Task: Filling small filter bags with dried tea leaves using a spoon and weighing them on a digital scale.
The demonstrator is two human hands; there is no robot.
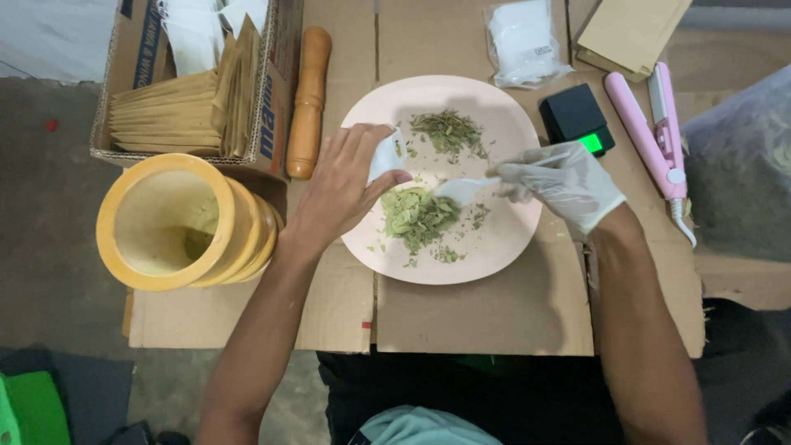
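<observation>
Crushed green leaves (pixel 416 216) on pink plate (pixel 503 247), between both hands.

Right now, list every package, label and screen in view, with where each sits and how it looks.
Cardboard box: top left, brown with blue print, holding tan envelopes.
Clear bag: top centre, above the pink plate, with white contents and a small white label.
Brown packets: top right, flat stack.
Scale: right of the plate, small, black, with a lit green screen.
White sachet: in the left hand.
</observation>
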